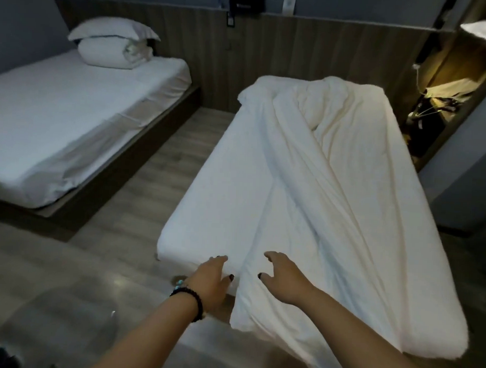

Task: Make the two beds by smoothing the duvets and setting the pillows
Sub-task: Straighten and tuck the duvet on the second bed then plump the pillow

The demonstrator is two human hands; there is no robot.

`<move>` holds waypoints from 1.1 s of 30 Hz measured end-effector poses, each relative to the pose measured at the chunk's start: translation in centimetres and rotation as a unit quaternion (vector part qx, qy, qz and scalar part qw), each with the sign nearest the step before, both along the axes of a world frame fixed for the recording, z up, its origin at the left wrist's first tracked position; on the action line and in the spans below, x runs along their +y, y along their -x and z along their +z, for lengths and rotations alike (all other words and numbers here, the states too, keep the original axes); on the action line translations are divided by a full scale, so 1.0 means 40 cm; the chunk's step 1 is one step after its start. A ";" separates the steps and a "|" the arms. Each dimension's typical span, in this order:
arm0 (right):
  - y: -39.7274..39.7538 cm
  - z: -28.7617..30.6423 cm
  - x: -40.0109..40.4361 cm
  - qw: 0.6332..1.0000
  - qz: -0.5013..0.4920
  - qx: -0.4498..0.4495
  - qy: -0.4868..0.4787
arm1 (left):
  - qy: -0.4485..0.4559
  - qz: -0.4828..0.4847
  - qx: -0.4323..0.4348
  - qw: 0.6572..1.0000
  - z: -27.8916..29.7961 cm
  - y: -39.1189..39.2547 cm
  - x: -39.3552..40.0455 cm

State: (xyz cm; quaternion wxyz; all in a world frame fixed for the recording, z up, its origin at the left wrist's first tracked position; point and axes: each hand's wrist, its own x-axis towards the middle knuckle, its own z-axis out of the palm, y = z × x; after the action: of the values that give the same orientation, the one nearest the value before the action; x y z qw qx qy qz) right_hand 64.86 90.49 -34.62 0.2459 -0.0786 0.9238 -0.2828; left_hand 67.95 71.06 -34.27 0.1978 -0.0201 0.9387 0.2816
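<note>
A rumpled white duvet [332, 187] lies folded lengthwise over the right half of the near bed [208, 204], its foot end hanging over the edge. My left hand [212, 279], with a dark bead bracelet, hovers at the foot of the mattress by the duvet's left fold, fingers spread. My right hand [284, 279] is over the duvet's foot end, fingers loosely curved, holding nothing. The far bed [59, 117] at the left has a bare sheet, with a pillow [112, 29] on a folded duvet [108, 54] at its head.
Wood-look floor [154, 164] runs between the two beds. A wooden headboard panel [296, 45] lines the back wall. A lit shelf niche [446, 89] with clutter stands to the right of the near bed's head.
</note>
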 end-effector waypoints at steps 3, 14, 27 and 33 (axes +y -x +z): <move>0.056 0.025 -0.118 0.999 0.044 0.000 -0.010 | 0.007 0.012 -0.005 1.000 0.007 0.056 -0.118; 0.412 -0.023 -0.419 0.997 0.072 -0.007 -0.011 | -0.048 0.047 -0.013 0.998 -0.001 0.388 -0.390; 0.887 0.048 -0.798 0.967 0.185 0.042 -0.172 | 0.052 0.050 -0.040 0.997 0.083 0.822 -0.831; 1.126 0.125 -1.003 0.942 0.197 0.104 -0.251 | 0.110 -0.044 0.040 0.992 0.117 1.067 -1.062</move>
State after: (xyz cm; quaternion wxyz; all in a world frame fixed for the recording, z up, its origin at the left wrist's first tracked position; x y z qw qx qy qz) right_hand 19.82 50.37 -29.61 0.2107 -0.2237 0.9514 0.0222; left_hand 25.27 28.56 -29.61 0.1685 0.0113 0.9711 0.1685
